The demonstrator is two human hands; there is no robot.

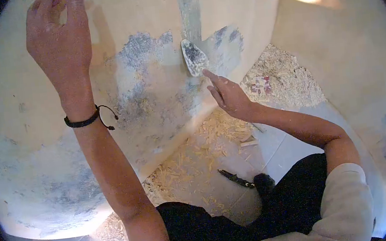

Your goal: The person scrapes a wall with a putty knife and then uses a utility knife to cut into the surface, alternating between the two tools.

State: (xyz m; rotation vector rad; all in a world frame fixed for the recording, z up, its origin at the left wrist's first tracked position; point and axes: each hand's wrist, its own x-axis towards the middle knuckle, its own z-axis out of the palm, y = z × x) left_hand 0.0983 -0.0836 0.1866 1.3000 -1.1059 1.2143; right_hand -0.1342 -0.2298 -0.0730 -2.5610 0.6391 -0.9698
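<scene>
My right hand (232,96) is closed around the handle of a putty knife (194,59). Its broad, smeared blade lies against a pale wall (144,12) marked with grey-blue patches, at the lower end of a vertical grey strip (189,10). My left hand (60,45), with a black cord bracelet (82,121) at the wrist, is raised at the upper left in front of the same wall. Its fingers curl toward the thumb, and their tips are partly cut off by the upper edge. Whatever they hold, if anything, is hidden.
Flaky shavings (205,142) litter the floor along the wall's foot, with a paler heap (287,77) in the corner. A small red-and-white piece (261,85) lies on that heap. A dark tool (236,178) is on the floor near my legs. Another wall (334,35) stands right.
</scene>
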